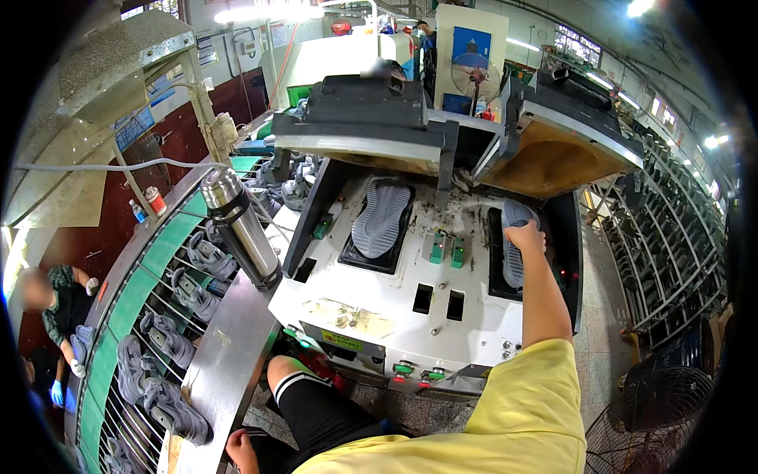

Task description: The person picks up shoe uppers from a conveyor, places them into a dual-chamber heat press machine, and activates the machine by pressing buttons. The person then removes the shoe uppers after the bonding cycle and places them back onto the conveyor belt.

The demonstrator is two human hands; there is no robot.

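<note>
The grey shoe (512, 267) lies sole upward on a black pad (496, 280), close to the right edge of the white worktop (379, 292). The right hand (526, 237) grasps it across the middle, so this part of the sole is covered, and the fingertips cannot be seen fully. The left hand (242, 450) is low, beside the person's leg, with bent fingers; the lower border of the view cuts it, and I cannot tell if it holds something. A second shoe (380, 217), also sole upward, rests on its own pad toward the rear left corner of the worktop. Over the rear edge, the left lid (363, 118) and the right lid (564, 146) stand raised; the inside of the left one is mostly hidden.

The worktop is stained with dark marks around the pads. Just beside its left edge, a steel flask (241, 229) stands on a metal ledge (225, 324), and beyond this a green conveyor (118, 332) runs past grey shoes (175, 411). Farther left is a co-worker (59, 304), partly blurred. On the right side there are crowded racks (671, 213) and a dark fan (651, 415).

On the machine's front, a yellow-green label (341, 341) carries print, too small to make out.
</note>
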